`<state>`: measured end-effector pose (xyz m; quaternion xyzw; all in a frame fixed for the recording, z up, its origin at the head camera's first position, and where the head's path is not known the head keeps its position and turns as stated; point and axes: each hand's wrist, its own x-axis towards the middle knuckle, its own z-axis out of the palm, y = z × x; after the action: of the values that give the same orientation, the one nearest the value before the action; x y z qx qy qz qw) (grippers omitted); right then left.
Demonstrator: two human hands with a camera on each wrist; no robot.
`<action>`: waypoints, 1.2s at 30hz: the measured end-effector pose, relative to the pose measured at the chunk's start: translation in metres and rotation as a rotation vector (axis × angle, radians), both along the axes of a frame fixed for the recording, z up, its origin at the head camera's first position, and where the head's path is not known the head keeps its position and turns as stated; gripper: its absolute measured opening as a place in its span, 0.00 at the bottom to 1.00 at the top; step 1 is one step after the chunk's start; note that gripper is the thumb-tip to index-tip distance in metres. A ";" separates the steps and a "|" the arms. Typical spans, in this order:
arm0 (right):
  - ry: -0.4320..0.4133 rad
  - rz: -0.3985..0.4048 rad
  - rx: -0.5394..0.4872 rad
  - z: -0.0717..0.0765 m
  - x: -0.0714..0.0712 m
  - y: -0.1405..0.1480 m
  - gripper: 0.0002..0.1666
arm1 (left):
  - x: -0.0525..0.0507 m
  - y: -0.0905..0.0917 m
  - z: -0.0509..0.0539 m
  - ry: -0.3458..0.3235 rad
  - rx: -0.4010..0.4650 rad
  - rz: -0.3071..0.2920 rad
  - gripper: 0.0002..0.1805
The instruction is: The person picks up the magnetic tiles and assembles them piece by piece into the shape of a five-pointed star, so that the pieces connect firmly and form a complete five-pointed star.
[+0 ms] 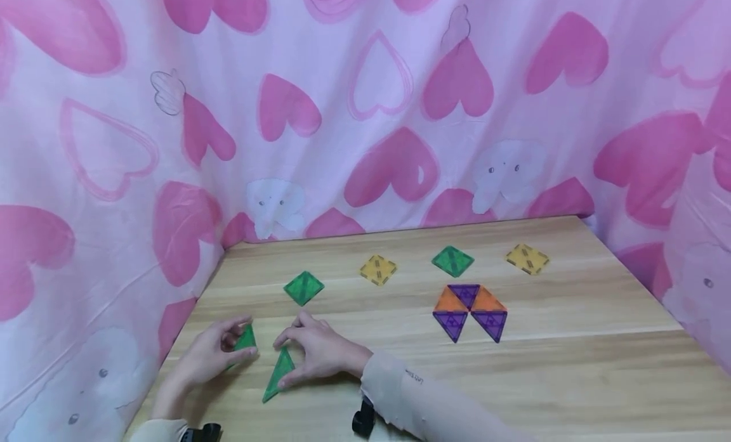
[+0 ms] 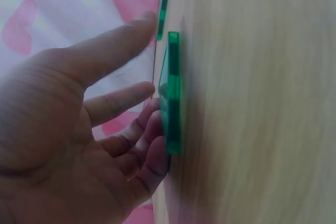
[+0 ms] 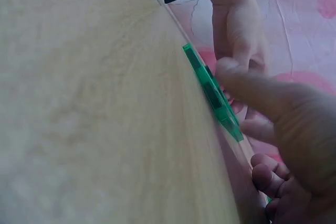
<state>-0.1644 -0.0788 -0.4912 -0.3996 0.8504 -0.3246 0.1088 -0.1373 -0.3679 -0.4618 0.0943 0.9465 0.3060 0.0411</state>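
In the head view, my left hand (image 1: 214, 352) is at the left of the wooden table, thumb and curled fingers around a green triangular magnetic tile (image 1: 246, 338). The left wrist view shows that tile (image 2: 174, 98) edge-on and low against the wood, fingertips against one end. Just to the right, my right hand (image 1: 325, 350) pinches a second green triangular magnetic tile (image 1: 280, 373) between thumb and index finger. The right wrist view shows this tile (image 3: 212, 93) along its edge, thumb over it. The two tiles are apart, and fingers partly cover both.
Behind the hands lie a green square (image 1: 304, 288), a yellow square (image 1: 378, 270), another green square (image 1: 453, 261) and another yellow square (image 1: 528, 259), each split diagonally. Purple triangles (image 1: 464, 294) and orange triangles (image 1: 487, 300) form a joined shape at right. A pink heart-patterned curtain (image 1: 377, 144) surrounds the table.
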 end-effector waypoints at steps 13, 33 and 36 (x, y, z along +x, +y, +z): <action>-0.024 0.001 -0.058 -0.010 -0.011 -0.002 0.36 | -0.003 0.013 0.003 -0.006 0.019 -0.009 0.38; -0.065 -0.080 -0.055 -0.010 -0.013 -0.003 0.44 | 0.020 -0.007 0.006 -0.027 -0.120 0.148 0.47; -0.058 -0.089 -0.052 -0.008 -0.014 -0.001 0.42 | 0.018 -0.012 0.006 -0.073 -0.095 0.171 0.45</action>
<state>-0.1779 -0.0799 -0.4993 -0.3546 0.8551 -0.3625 0.1083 -0.1189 -0.3798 -0.4560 0.0000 0.9624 0.2663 0.0538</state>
